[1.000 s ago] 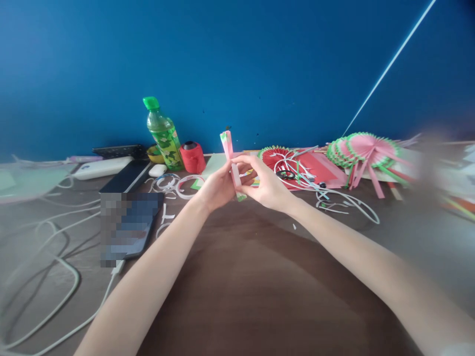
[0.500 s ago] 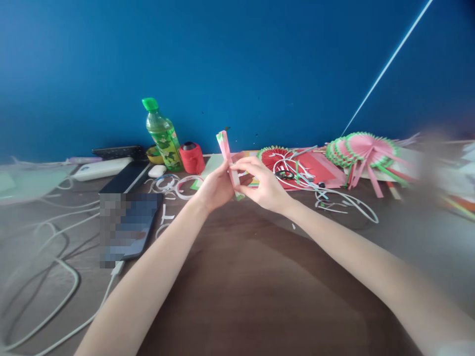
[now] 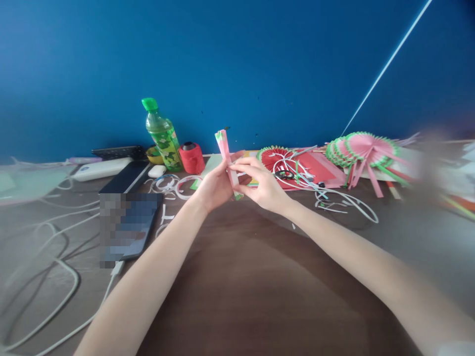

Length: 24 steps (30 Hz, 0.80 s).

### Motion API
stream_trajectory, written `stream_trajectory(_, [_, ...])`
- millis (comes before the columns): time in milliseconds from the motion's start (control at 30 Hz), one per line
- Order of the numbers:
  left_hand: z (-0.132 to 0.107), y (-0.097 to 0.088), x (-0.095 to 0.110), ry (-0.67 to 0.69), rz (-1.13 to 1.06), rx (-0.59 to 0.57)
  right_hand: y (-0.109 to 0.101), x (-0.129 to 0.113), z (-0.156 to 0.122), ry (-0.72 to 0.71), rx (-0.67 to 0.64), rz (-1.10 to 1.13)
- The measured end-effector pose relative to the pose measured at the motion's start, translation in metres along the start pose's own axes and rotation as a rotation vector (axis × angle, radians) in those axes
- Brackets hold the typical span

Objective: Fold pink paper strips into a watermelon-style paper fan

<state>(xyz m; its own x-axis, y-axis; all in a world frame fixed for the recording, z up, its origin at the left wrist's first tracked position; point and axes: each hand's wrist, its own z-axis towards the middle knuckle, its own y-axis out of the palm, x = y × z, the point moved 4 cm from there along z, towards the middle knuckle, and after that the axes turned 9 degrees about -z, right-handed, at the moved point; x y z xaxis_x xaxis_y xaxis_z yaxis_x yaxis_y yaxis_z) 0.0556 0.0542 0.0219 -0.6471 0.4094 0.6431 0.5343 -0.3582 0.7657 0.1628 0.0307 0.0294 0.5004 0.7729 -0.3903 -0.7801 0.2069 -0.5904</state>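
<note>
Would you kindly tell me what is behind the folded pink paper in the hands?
Behind the upper end of the folded pink paper is the blue wall; lower down, part of the left hand. Whatever the paper and hand cover cannot be seen.

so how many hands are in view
2: the left hand at the left side of the folded pink paper, the right hand at its right side; some fingers are partly hidden
</note>
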Motion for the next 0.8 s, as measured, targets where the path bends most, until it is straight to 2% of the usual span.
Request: stream_trajectory(800, [0.0009, -0.0011, 0.0017, -0.008, 0.02, 0.03, 0.003, 0.0048, -0.0025, -0.056, 0.008, -0.067])
